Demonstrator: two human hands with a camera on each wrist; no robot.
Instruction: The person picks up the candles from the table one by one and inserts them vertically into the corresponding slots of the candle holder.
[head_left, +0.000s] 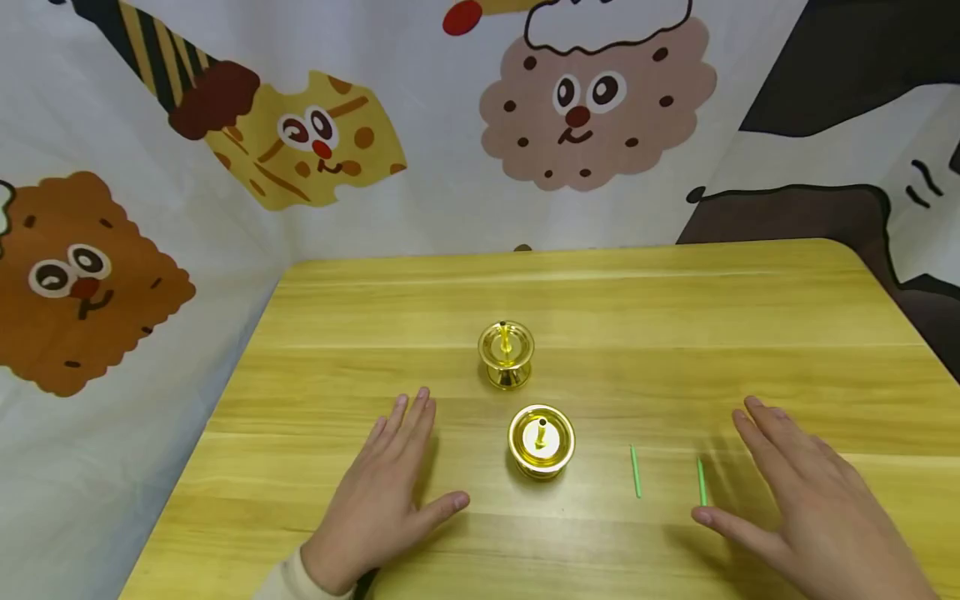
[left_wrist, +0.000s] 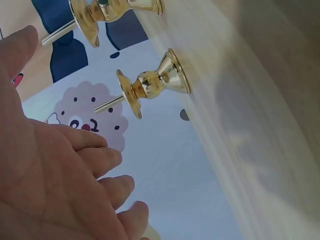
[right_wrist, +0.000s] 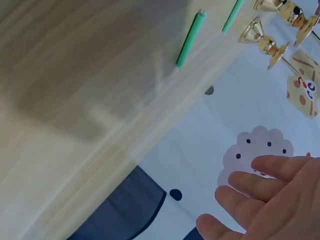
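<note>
Gold candle holders (head_left: 542, 442), a pair, stand between the left hand (head_left: 386, 492) and right hand (head_left: 813, 500), both spread and empty; two green candle-like sticks (head_left: 636, 472) lie nearer the right. Left-wrist view reveals waisted profiles, foreshortened from the head. Wood-grain table (head_left: 360, 325), cartoon-printed curtain (head_left: 442, 167) behind.

The near candle holder (head_left: 542, 442), shiny gold with a central spike, stands upright. A matching far candle holder (head_left: 508, 358) stands behind it, slightly left. Right of the near candle holder lie a thin green stick (head_left: 636, 472) and, farther right, a second stick (head_left: 701, 482).
</note>
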